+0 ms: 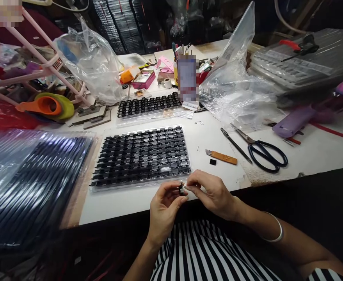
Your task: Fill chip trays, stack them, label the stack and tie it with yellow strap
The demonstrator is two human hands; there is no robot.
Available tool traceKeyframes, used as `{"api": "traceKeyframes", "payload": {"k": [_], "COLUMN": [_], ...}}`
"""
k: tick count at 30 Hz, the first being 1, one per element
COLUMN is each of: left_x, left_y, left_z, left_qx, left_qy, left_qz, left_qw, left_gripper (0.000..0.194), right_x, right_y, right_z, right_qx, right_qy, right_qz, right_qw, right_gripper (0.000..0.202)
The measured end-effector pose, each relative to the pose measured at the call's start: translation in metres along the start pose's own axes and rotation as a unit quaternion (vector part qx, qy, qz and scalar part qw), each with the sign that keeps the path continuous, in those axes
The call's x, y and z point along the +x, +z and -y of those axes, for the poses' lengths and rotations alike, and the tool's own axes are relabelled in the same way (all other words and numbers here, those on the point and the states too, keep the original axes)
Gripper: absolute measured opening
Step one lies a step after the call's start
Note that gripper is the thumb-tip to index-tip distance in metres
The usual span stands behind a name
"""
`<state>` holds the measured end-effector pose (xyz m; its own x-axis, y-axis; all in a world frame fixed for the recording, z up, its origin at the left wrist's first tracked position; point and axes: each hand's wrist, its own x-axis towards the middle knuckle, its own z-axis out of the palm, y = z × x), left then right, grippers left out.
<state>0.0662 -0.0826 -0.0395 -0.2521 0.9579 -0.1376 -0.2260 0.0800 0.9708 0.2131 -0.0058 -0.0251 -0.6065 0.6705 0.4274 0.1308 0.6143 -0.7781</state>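
Observation:
Between its thumb and fingers, my left hand (pixel 166 208) grips a small black part with a row of metal pins (pixel 181 189), near the table's front edge. Close on its right, the thumb and forefinger of my right hand (pixel 214 193) are pinched together; whatever they hold is too small to make out. Just beyond my hands lies a clear plastic tray (pixel 142 180) filled with rows of similar black pinned parts (pixel 142 156). A few thin metal pins (pixel 198 148) are scattered on the white table (pixel 171 123) to the right of that tray.
Right of the tray lie an orange cutter (pixel 222 157), a small black square (pixel 212 162), a dark pen-like tool (pixel 235 145) and scissors (pixel 266 154). A second tray of parts (pixel 149 104) sits farther back. Stacked trays (pixel 42 175) stand left; plastic bags (pixel 241 93) crowd the back.

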Motion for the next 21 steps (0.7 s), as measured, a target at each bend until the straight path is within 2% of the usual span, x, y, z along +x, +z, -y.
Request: {"api": "traceKeyframes", "payload": {"k": [21], "left_x": [-0.0018], "left_y": [0.0041], "left_z": [0.0014], "left_qx": [0.039], "left_qy": [0.022], "left_qz": [-0.019], "left_qw": [0.999], "left_gripper": [0.026], "right_x": [-0.0021], "right_y": [0.0067], "right_z": [-0.002], "right_qx": [-0.018], "right_qy": [-0.036], "right_qz": [-0.011], "right_qw": [0.999], "right_gripper": [0.014]}}
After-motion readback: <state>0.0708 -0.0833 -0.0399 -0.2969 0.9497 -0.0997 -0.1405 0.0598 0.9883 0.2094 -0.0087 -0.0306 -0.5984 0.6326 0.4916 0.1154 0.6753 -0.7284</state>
